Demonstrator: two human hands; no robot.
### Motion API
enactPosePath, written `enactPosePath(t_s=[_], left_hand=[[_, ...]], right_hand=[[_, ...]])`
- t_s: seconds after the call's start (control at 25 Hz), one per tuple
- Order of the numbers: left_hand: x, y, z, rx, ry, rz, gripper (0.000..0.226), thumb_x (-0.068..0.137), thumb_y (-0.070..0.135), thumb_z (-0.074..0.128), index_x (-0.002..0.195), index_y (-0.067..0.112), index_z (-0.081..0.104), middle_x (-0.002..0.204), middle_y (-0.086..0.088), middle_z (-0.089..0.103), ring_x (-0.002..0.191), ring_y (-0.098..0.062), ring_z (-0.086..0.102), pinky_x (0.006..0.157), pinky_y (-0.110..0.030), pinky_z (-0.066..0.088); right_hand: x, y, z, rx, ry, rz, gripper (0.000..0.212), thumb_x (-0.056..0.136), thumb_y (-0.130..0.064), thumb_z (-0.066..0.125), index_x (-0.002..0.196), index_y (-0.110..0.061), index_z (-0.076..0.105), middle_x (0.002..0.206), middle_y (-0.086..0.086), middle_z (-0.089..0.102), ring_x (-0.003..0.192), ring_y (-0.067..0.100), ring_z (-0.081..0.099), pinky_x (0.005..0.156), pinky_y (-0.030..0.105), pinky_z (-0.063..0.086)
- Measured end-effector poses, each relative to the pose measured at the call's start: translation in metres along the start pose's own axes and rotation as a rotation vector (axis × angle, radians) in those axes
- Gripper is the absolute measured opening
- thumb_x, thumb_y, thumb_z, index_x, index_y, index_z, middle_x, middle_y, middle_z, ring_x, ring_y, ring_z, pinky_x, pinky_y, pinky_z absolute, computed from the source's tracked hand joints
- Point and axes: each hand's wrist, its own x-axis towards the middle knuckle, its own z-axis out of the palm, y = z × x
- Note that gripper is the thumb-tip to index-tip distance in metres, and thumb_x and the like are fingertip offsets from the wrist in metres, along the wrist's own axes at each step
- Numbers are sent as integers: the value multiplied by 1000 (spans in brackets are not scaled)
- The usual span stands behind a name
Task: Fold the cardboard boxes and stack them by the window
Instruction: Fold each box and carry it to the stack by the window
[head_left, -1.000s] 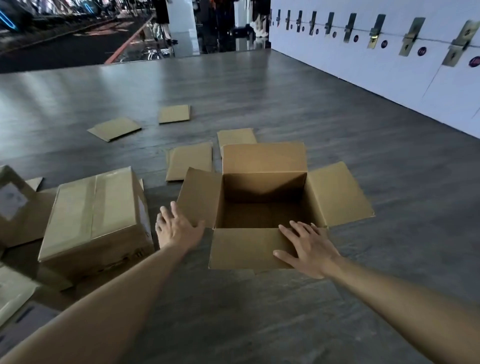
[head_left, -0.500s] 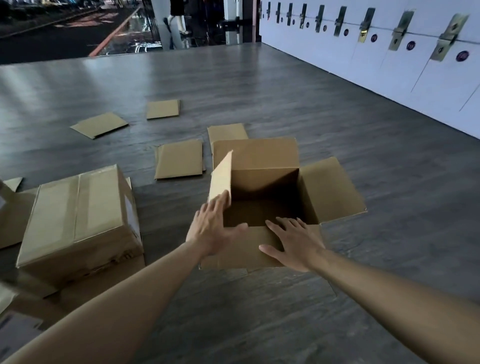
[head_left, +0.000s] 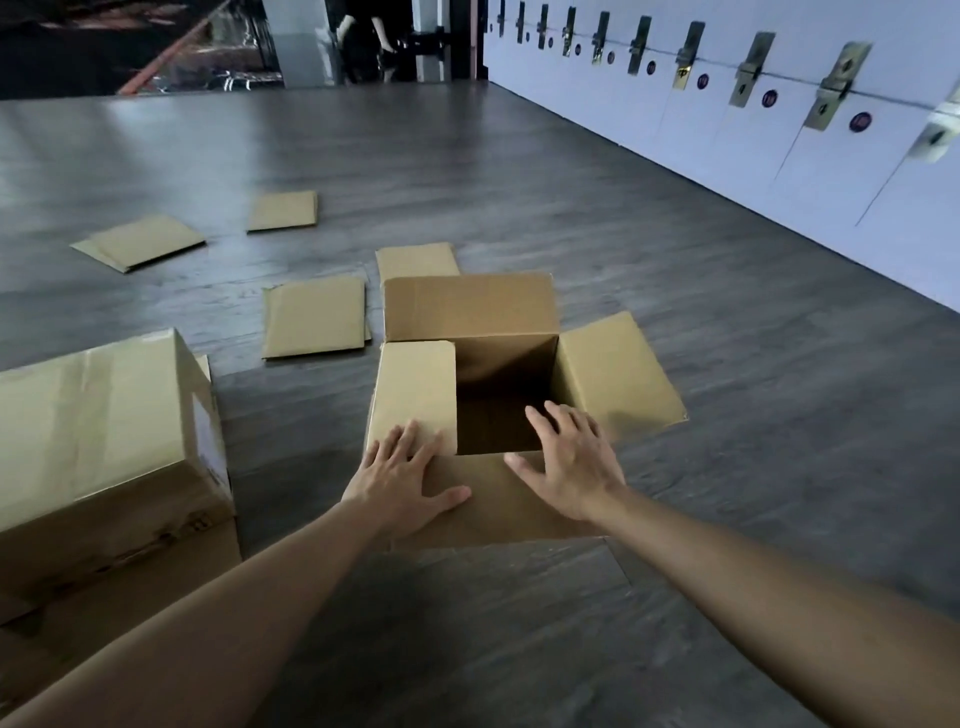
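Big dark wood floor (head_left: 675, 364) everywhere, white lockers (head_left: 779, 156) running down the right side. No window showing for sure, so can't say where the stack goes.

Taped-up box (head_left: 104, 426) sitting shut at the left, looks done already. Can't see inside it, obviously.

Open box (head_left: 498, 395) dead centre, right in front of the arms. Nothing in it that shows, just a dark bare bottom. Left flap (head_left: 415, 389) folded down flat over the opening, right flap (head_left: 618, 374) splayed out to the side, far flap (head_left: 467, 306) standing up and tipped back, near flap (head_left: 493, 493) hanging toward the camera.

Flat cardboard pieces (head_left: 311, 317) scattered on the floor behind, five or so, not yet made into boxes.

Left hand (head_left: 400, 478) spread flat with straight fingers, pressing down on the folded left flap and the near flap. Right hand (head_left: 571, 462) also spread and loose, gripping nothing, at the near rim with fingertips reaching over the opening. Can't tell if it's touching the cardboard.

So: mid-closing the top, one flap down out of four. Next up, probably swinging the right flap in to meet the left one while keeping the left pinned, then the two long flaps over them. Still plenty left after that.
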Motion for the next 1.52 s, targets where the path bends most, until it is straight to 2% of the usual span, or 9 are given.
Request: enactPosePath(t_s=[0.28, 0.44, 0.64, 0.84, 1.0, 1.12, 1.24, 1.36, 1.52], left_hand=[[1, -2, 1, -3, 15, 8, 110, 69, 94, 15, 159, 34, -6, 166, -5, -16, 153, -26, -14, 124, -47, -3], [4, -2, 6, 26, 43, 27, 110, 71, 93, 17, 159, 31, -4, 166, -6, -16, 153, -29, -13, 124, -48, -1], [0, 1, 5, 3, 40, 0, 113, 68, 94, 13, 159, 31, -3, 167, -8, -14, 153, -28, -12, 124, -48, -2], [-5, 6, -2, 1, 15, -10, 101, 81, 88, 25, 159, 32, -5, 167, -7, -14, 153, -28, -12, 124, -47, -1], [-8, 8, -5, 11, 7, -19, 98, 84, 85, 29, 159, 33, -6, 167, -8, -14, 153, -27, -12, 125, -46, -2], [-9, 8, -5, 4, 11, -30, 98, 84, 85, 29, 159, 33, -5, 167, -8, -13, 154, -25, -11, 125, -44, -2], [-10, 9, -5, -19, 21, -38, 96, 84, 86, 27, 159, 35, -4, 167, -7, -12, 154, -24, -11, 125, -44, -2], [-11, 12, -11, -31, 28, -61, 92, 86, 84, 28, 160, 34, 7, 168, -6, -3, 154, -24, -3, 124, -45, 3], [1, 24, -48, -102, 56, -145, 78, 87, 82, 31, 142, 29, 49, 150, -2, 47, 137, -26, 42, 111, -47, 30]], right_hand=[[10, 59, -20, 52, 113, 562, 83, 93, -53, 53, 156, -14, 16, 164, 21, 7, 151, 38, 5, 123, 52, 8], [8, 80, -25, 219, 74, 701, 84, 93, -51, 54, 156, -12, 14, 161, 19, 18, 144, 38, 25, 116, 50, 26], [9, 76, -30, 341, 221, 690, 74, 92, -39, 62, 150, -13, 26, 145, 14, 42, 130, 33, 47, 105, 47, 37], [16, 37, -45, 431, 490, 320, 66, 92, -40, 60, 146, -12, 35, 134, 7, 57, 114, 22, 61, 96, 43, 47], [6, 0, -35, 314, 148, -26, 82, 82, -75, 47, 143, -22, 33, 129, -4, 55, 117, 14, 52, 108, 47, 37], [0, -8, -23, 114, -383, -153, 137, 54, -100, 46, 159, -24, 1, 166, 2, 9, 153, 23, 8, 121, 56, 8], [-2, -8, -17, -44, -594, -227, 156, 44, -93, 67, 157, -25, -16, 166, 6, -16, 152, 28, -14, 120, 58, -2], [1, -12, -26, -101, -620, -253, 150, 54, -75, 79, 157, -24, -16, 166, 6, -14, 152, 31, -11, 121, 57, 3], [23, -12, -55, 7, -692, -230, 131, 62, -60, 84, 160, -29, 2, 166, 0, 14, 150, 23, 18, 119, 50, 22]])
